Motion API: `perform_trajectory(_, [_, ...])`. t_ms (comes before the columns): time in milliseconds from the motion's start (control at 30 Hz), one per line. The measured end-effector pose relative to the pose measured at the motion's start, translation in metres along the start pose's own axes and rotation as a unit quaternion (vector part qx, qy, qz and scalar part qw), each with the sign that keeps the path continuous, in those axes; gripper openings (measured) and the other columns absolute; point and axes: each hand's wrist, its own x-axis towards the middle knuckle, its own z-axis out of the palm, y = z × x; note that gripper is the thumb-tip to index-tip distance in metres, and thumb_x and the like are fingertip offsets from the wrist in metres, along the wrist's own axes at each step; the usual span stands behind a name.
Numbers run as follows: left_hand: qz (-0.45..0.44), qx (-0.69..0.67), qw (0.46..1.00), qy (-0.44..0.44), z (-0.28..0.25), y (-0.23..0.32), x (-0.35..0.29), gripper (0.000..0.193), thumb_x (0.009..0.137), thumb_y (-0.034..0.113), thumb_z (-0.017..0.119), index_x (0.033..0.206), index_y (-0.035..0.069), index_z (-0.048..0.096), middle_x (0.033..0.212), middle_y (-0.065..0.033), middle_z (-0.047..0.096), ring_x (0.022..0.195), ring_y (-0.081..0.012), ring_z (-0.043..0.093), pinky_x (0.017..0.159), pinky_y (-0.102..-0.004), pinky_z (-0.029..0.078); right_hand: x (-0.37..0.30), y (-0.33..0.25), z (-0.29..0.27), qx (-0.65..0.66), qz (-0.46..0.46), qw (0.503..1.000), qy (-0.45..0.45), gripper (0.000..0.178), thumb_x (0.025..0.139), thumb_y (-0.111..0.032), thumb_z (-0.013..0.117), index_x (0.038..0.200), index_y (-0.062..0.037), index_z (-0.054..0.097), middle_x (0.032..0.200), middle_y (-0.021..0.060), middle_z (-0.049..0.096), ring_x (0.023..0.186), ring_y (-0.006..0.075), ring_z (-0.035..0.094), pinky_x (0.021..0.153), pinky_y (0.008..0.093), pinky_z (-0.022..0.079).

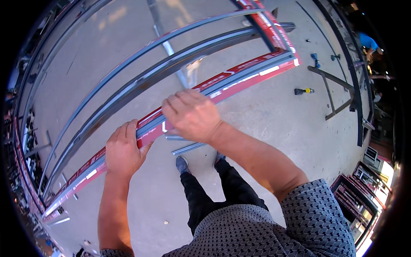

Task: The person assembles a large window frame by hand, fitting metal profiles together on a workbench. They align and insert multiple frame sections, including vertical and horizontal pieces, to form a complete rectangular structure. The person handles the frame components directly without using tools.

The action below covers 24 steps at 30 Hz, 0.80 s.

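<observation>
A long grey metal frame (252, 77) covered in red-and-white protective film runs from the lower left to the upper right in front of me. My left hand (125, 149) is closed round its near rail, fingers over the far side and thumb on the near face. Further right along the same rail, my right hand (192, 115) grips it with curled fingers; its fingertips are hidden behind the rail. At the right end, a red-filmed side piece (272, 29) meets the rail at a corner.
Curved-looking grey bars (171, 58) lie beyond the rail. On the floor to the right are a yellow-and-black power drill (304, 91), a blue tool (315, 60) and a dark metal stand (329, 92). Short metal strips (188, 148) lie near my feet. Another person (369, 41) is at far right.
</observation>
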Motion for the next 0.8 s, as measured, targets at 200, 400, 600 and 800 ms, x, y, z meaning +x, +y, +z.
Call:
perform_trajectory(200, [0.003, -0.001, 1.0, -0.004, 0.003, 0.019, 0.014, 0.068, 0.08, 0.021, 0.094, 0.135, -0.001, 0.062, 0.118, -0.0219, 0.074, 0.102, -0.0406, 0.074, 0.091, -0.0467, 0.061, -0.005, 0.001, 0.003, 0.016, -0.003, 1.0, 0.015, 0.05, 0.075, -0.029, 0.091, 0.111, 0.0009, 0.074, 0.106, 0.0156, 0.076, 0.106, 0.031, 0.074, 0.101, 0.0397, 0.057])
perform_trajectory(400, [0.016, 0.0, 1.0, 0.001, 0.002, 0.015, 0.013, 0.068, 0.08, 0.019, 0.094, 0.135, -0.002, 0.062, 0.119, -0.0234, 0.075, 0.102, -0.0419, 0.074, 0.092, -0.0473, 0.061, -0.021, 0.042, -0.015, 0.03, 0.007, 0.999, -0.016, 0.056, 0.076, -0.032, 0.091, 0.117, -0.0003, 0.071, 0.115, 0.0167, 0.076, 0.112, 0.0317, 0.074, 0.102, 0.0412, 0.056])
perform_trajectory(600, [0.003, -0.011, 1.0, 0.015, -0.003, 0.022, 0.012, 0.064, 0.08, 0.015, 0.094, 0.134, -0.005, 0.065, 0.118, -0.0262, 0.075, 0.102, -0.0446, 0.074, 0.092, -0.0491, 0.061, -0.051, 0.148, -0.081, -0.019, -0.013, 0.998, -0.053, 0.058, 0.079, -0.039, 0.091, 0.119, -0.0039, 0.067, 0.114, 0.0123, 0.073, 0.11, 0.0315, 0.072, 0.1, 0.0432, 0.056])
perform_trajectory(800, [0.036, -0.017, 0.998, 0.047, 0.004, 0.014, 0.011, 0.064, 0.082, 0.027, 0.092, 0.132, -0.002, 0.066, 0.116, -0.0234, 0.076, 0.102, -0.0417, 0.075, 0.09, -0.0484, 0.062, -0.062, 0.16, -0.089, -0.023, 0.017, 0.999, -0.038, 0.063, 0.075, -0.037, 0.091, 0.119, -0.0023, 0.062, 0.115, 0.0138, 0.069, 0.114, 0.0353, 0.068, 0.103, 0.0465, 0.052])
